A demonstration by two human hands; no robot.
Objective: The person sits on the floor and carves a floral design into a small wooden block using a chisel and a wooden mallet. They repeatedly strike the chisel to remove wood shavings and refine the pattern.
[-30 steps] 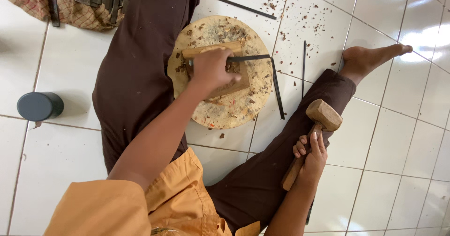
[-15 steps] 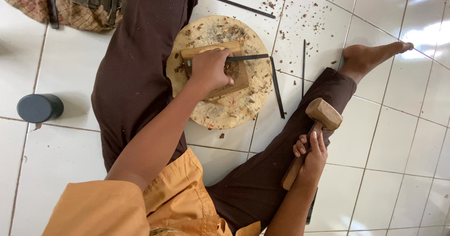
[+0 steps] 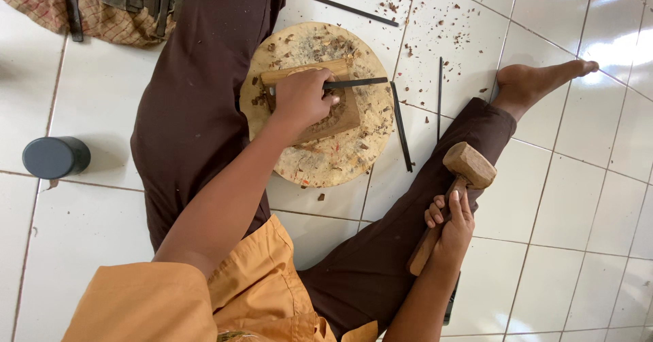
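At upper centre, the left hand (image 3: 303, 97) is clamped on a dark chisel (image 3: 357, 82) over a wood block (image 3: 333, 114) on a round board (image 3: 326, 158). Lower right, the right hand (image 3: 450, 223) grips a wooden mallet (image 3: 462, 172). A dark cup (image 3: 54, 157) stands at left.

Brown trousers (image 3: 204, 104) — white tiles (image 3: 102, 111)

Very little moved. The left hand (image 3: 304, 99) slid slightly down and right over the wood block (image 3: 340, 114), its fingers closing further along the chisel (image 3: 357, 82). The right hand (image 3: 449, 223) shifted the mallet (image 3: 468, 165) only a touch, tilting its head marginally.
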